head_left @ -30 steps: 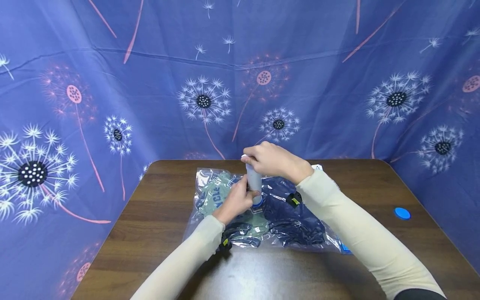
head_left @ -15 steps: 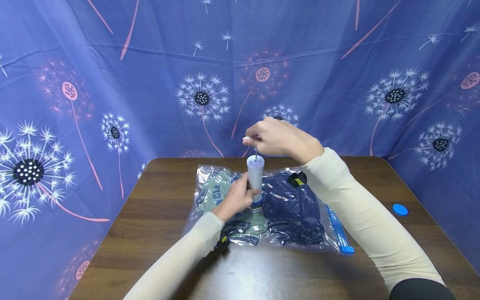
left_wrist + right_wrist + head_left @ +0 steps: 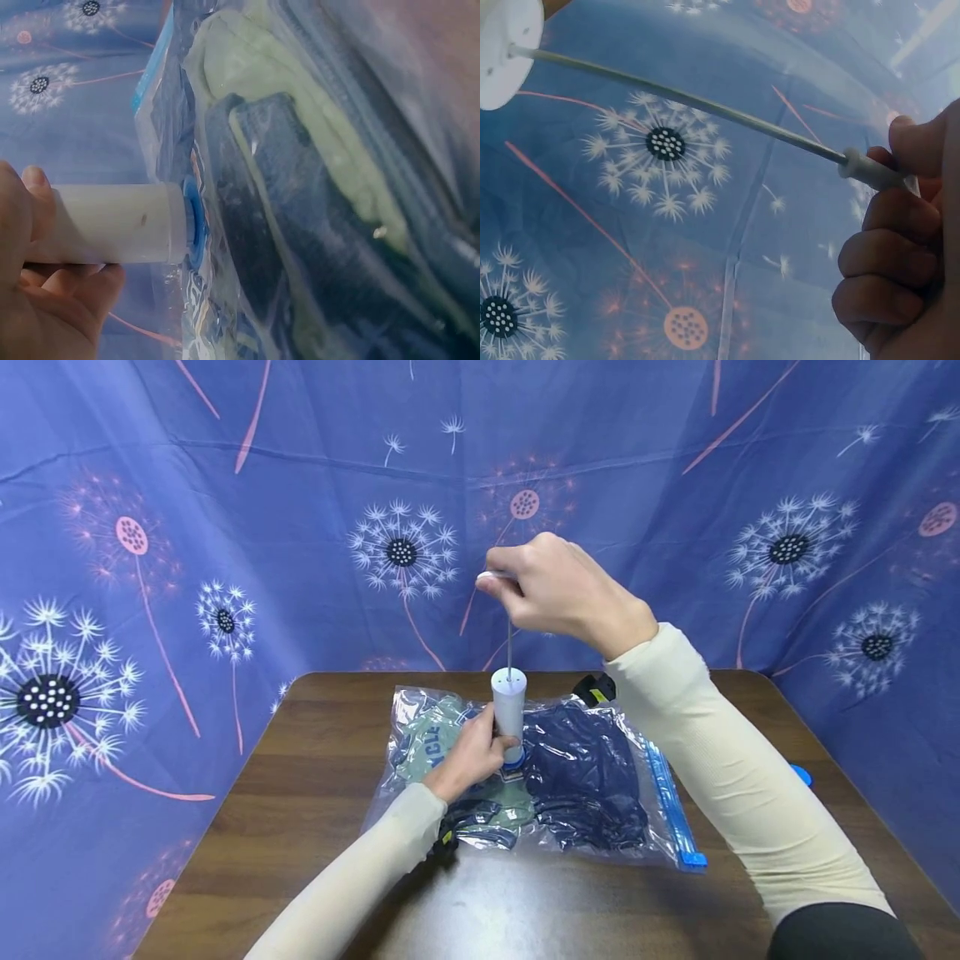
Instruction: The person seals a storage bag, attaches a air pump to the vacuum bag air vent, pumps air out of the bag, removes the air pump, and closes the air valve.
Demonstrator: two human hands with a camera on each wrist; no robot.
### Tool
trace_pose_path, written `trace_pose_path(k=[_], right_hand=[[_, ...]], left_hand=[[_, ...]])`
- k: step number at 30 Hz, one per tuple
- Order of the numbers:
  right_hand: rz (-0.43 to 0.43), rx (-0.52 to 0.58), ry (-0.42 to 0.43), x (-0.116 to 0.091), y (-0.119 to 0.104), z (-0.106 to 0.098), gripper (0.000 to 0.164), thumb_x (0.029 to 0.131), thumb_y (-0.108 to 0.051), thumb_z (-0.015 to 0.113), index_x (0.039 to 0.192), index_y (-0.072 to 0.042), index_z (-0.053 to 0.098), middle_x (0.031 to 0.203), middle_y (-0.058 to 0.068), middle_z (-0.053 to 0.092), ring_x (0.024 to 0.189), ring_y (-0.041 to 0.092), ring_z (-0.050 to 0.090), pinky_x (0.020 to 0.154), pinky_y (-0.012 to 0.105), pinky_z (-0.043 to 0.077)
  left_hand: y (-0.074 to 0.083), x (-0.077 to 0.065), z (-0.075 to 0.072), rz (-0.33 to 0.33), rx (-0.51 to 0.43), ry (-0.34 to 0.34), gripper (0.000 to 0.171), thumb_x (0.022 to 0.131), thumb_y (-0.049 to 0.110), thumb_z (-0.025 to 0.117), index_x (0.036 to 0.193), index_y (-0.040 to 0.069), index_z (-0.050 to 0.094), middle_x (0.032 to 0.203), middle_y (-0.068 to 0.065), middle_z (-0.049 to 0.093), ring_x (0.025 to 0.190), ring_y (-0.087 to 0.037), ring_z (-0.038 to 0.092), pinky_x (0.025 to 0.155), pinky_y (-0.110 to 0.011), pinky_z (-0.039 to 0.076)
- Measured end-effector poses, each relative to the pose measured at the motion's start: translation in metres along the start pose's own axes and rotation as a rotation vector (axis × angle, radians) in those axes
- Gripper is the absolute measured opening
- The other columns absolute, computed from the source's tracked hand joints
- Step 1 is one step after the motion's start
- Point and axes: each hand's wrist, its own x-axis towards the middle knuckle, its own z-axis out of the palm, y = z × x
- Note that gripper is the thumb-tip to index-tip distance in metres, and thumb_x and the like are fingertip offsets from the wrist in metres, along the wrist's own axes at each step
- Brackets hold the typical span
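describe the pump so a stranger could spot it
On the wooden table lies a clear plastic bag of green and navy clothes. Near its middle, the white hand pump stands upright, the left hand around it and the right hand on its handle. It alone is a white cylinder topped by a metal rod.

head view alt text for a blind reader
A right hand holds the white handle of a pump, its rod extended, while the left hand grips the upright barrel atop a clear bag of green and navy clothes on a table.
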Motion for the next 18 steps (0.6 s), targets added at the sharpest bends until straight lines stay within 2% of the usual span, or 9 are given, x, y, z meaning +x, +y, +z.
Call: trace_pose_path(k=[3,6,13,18], right_hand=[[-0.007,0.013,-0.007,-0.002,-0.001,0.004,0.036,0.104,-0.03,0.059,0.075,-0.011,0.05,0.056,-0.001,0.043,0.046,0.015,0.041,0.047,0.03,0.029],[0.003,0.021,-0.054,-0.005,0.002,0.013,0.034,0.103,-0.033,0.061,0.078,-0.012,0.054,0.057,-0.001,0.047,0.046,0.014,0.043,0.046,0.03,0.032],[0.081,0.032,-0.255,-0.023,0.011,0.057,0.036,0.105,-0.038,0.059,0.079,-0.013,0.053,0.061,-0.001,0.049,0.048,0.012,0.043,0.048,0.027,0.037],[0.12,0.056,-0.346,-0.037,0.011,0.081,0.037,0.105,-0.041,0.059,0.08,-0.014,0.053,0.062,-0.003,0.048,0.05,0.011,0.043,0.049,0.027,0.037]], left_hand=[[-0.001,0.001,-0.001,0.002,-0.01,-0.007,0.041,0.094,0.008,0.073,0.128,-0.004,0.053,0.118,-0.022,0.069,0.107,-0.034,0.072,0.088,-0.04,0.062],[-0.001,0.002,-0.002,-0.003,-0.007,-0.008,0.042,0.093,0.008,0.074,0.127,-0.004,0.053,0.118,-0.022,0.069,0.108,-0.034,0.072,0.089,-0.04,0.062],[-0.002,0.003,-0.002,0.003,0.015,-0.005,0.042,0.093,0.01,0.075,0.127,-0.003,0.054,0.117,-0.021,0.07,0.106,-0.032,0.072,0.088,-0.039,0.062],[-0.002,0.005,-0.001,0.002,0.038,-0.006,0.044,0.093,0.012,0.075,0.128,-0.003,0.053,0.116,-0.019,0.07,0.104,-0.029,0.073,0.086,-0.037,0.062]])
